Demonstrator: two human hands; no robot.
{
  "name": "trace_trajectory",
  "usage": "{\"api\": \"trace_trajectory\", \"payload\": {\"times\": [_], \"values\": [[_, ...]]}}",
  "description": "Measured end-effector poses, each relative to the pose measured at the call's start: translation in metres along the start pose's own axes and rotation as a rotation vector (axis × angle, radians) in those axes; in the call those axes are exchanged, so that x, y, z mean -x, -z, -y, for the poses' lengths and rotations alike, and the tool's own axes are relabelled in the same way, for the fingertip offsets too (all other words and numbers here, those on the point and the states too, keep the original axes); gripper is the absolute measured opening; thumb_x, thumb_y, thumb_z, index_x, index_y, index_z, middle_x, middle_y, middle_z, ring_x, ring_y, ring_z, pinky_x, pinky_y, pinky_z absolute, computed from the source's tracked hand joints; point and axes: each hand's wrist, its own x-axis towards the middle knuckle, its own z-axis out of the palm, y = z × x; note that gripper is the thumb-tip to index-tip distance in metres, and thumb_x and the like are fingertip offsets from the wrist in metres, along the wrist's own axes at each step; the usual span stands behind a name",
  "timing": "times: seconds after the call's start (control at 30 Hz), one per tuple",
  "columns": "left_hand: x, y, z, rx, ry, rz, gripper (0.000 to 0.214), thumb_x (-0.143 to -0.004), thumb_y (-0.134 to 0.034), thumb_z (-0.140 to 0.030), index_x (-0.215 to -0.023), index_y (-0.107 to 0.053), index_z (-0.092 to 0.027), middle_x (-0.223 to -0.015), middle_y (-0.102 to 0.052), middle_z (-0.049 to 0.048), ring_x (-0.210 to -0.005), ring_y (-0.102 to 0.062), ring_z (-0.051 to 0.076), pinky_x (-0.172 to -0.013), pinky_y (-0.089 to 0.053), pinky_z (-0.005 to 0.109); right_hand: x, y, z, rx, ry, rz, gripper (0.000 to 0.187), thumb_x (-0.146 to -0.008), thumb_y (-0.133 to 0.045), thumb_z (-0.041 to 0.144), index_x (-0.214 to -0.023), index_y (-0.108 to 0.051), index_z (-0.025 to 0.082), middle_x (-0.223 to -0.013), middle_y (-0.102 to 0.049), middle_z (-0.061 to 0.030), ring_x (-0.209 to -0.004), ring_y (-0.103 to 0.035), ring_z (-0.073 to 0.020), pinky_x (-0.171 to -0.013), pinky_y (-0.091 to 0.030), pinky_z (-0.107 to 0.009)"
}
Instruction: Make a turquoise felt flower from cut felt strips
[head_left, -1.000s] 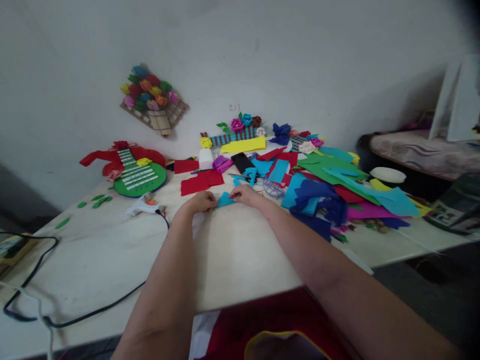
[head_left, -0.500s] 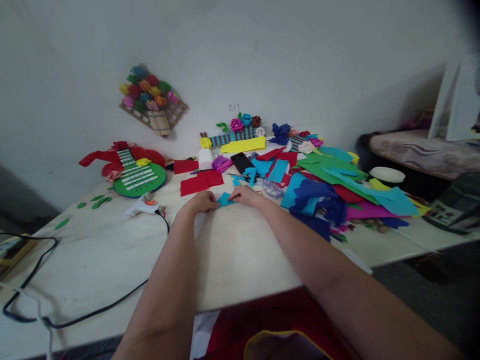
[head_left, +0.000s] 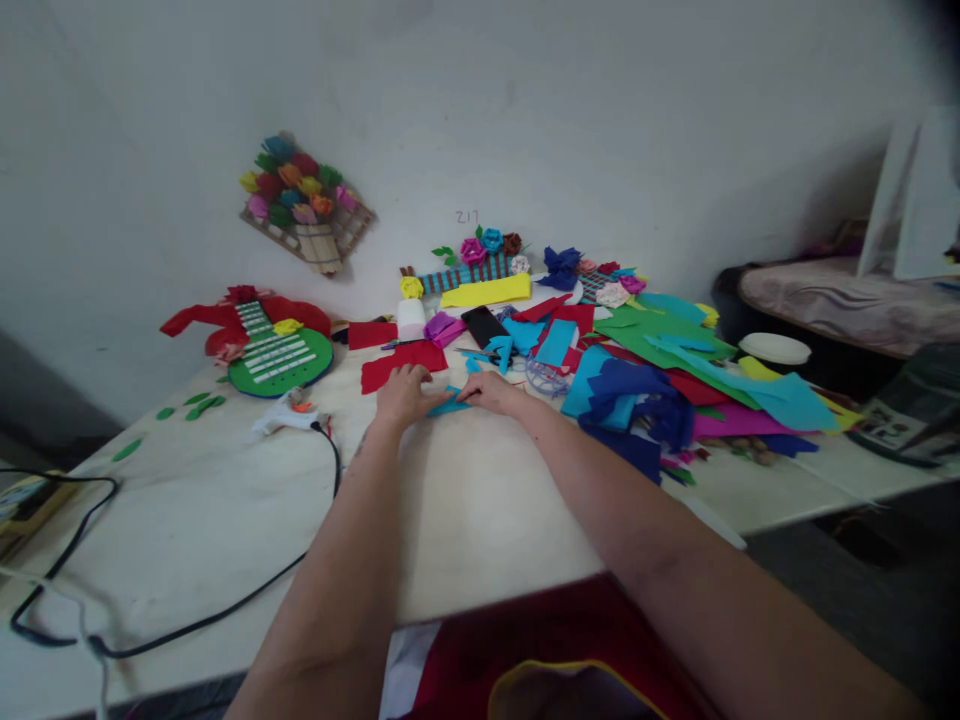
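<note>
Head view: left hand lies flat and spread, pressing paper to the tabletop; right hand pinches its end. Likely mid-crease, which needs steady, aligned pressure.

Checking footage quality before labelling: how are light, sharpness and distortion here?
Head view: soft even light, faint shadows; the table looks bowed by wide-angle distortion; right corners darken; left hand, right hand and blue paper piece look small, slightly soft.

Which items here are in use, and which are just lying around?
In use: small light-blue paper piece, touched by left hand and right hand.
Lying about: white glue gun, red paper sheets, black phone, round green plaque, pile of coloured paper sheets.
</note>
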Motion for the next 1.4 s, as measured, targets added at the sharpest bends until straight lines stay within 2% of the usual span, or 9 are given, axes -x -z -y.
{"api": "trace_trajectory", "payload": {"times": [0.1, 0.4, 0.63, 0.77, 0.9, 1.0, 1.1, 1.27, 1.4], "values": [[0.002, -0.014, 0.001, 0.011, -0.147, 0.041, 0.061, -0.068, -0.05, -0.062, -0.111, -0.054, -0.02, -0.128, -0.048, 0.01, -0.125, -0.03, 0.03, -0.1, -0.028, 0.041, 0.0, 0.0, 0.001, 0.024, -0.004, 0.001, 0.024, -0.071, -0.056, 0.007, -0.087, -0.072, 0.016, -0.082, -0.067, -0.0043, -0.076, -0.056, -0.0123, -0.072, -0.042, -0.021], [0.0, -0.027, 0.003, 0.028, -0.024, 0.238, 0.078, -0.067, -0.041, -0.07, -0.131, -0.036, -0.026, -0.147, -0.022, 0.0048, -0.135, 0.003, 0.032, -0.105, -0.01, 0.051, 0.003, 0.002, 0.002, -0.003, -0.032, -0.007, 0.025, -0.071, -0.057, 0.006, -0.09, -0.071, 0.015, -0.084, -0.066, -0.0052, -0.079, -0.056, -0.013, -0.075, -0.042, -0.023], [-0.002, -0.026, 0.004, 0.075, -0.03, 0.258, 0.08, -0.065, -0.046, -0.068, -0.132, -0.035, -0.027, -0.144, -0.028, 0.0063, -0.134, 0.004, 0.034, -0.104, -0.008, 0.052, 0.006, 0.014, -0.006, 0.004, -0.09, -0.092, 0.025, -0.074, -0.056, 0.009, -0.093, -0.07, 0.017, -0.091, -0.062, -0.0055, -0.089, -0.055, -0.0159, -0.083, -0.041, -0.029], [-0.002, -0.025, 0.003, 0.098, -0.02, 0.247, 0.079, -0.064, -0.049, -0.066, -0.132, -0.036, -0.029, -0.143, -0.031, 0.0061, -0.134, 0.002, 0.035, -0.103, -0.009, 0.054, 0.008, 0.014, -0.002, 0.084, -0.13, -0.144, 0.026, -0.074, -0.061, 0.023, -0.099, -0.067, 0.02, -0.112, -0.057, -0.0079, -0.106, -0.049, -0.0201, -0.095, -0.034, -0.036], [-0.001, -0.023, 0.001, 0.079, -0.006, 0.274, 0.083, -0.064, -0.047, -0.069, -0.134, -0.033, -0.027, -0.145, -0.027, 0.0062, -0.135, 0.003, 0.034, -0.104, -0.008, 0.052, 0.012, 0.013, 0.008, 0.203, -0.287, -0.023, 0.048, -0.077, -0.056, 0.038, -0.123, -0.051, 0.027, -0.142, -0.031, -0.0056, -0.131, -0.023, -0.0274, -0.106, -0.017, -0.046], [-0.002, -0.023, 0.0, 0.067, 0.0, 0.291, 0.085, -0.064, -0.045, -0.071, -0.135, -0.032, -0.026, -0.146, -0.025, 0.0056, -0.134, 0.005, 0.034, -0.105, -0.007, 0.051, 0.015, 0.014, 0.013, 0.245, -0.376, 0.128, 0.059, -0.081, -0.049, 0.043, -0.135, -0.031, 0.033, -0.149, -0.012, -0.0012, -0.136, 0.001, -0.0293, -0.106, -0.003, -0.052], [-0.002, -0.022, 0.0, 0.059, 0.006, 0.3, 0.086, -0.063, -0.044, -0.071, -0.136, -0.03, -0.026, -0.146, -0.024, 0.006, -0.134, 0.005, 0.034, -0.104, -0.006, 0.052, 0.015, 0.016, 0.015, 0.269, -0.391, 0.213, 0.06, -0.084, -0.044, 0.043, -0.138, -0.021, 0.035, -0.15, -0.002, 0.001, -0.135, 0.014, -0.0287, -0.105, 0.003, -0.053], [-0.001, -0.019, -0.001, 0.058, 0.025, 0.311, 0.088, -0.062, -0.046, -0.071, -0.135, -0.031, -0.025, -0.146, -0.024, 0.0073, -0.134, 0.005, 0.034, -0.104, -0.006, 0.053, 0.014, 0.016, 0.011, 0.295, -0.369, 0.245, 0.06, -0.084, -0.043, 0.043, -0.139, -0.021, 0.033, -0.15, -0.002, 0.0003, -0.135, 0.012, -0.029, -0.104, 0.005, -0.055], [0.0, -0.018, -0.002, 0.059, 0.006, 0.306, 0.086, -0.062, -0.046, -0.071, -0.134, -0.034, -0.025, -0.146, -0.024, 0.0069, -0.134, 0.005, 0.034, -0.104, -0.005, 0.053, 0.013, 0.018, 0.005, 0.34, -0.298, 0.027, 0.05, -0.085, -0.041, 0.039, -0.133, -0.038, 0.029, -0.148, -0.018, -0.0005, -0.136, -0.005, -0.027, -0.107, -0.003, -0.051]]}}
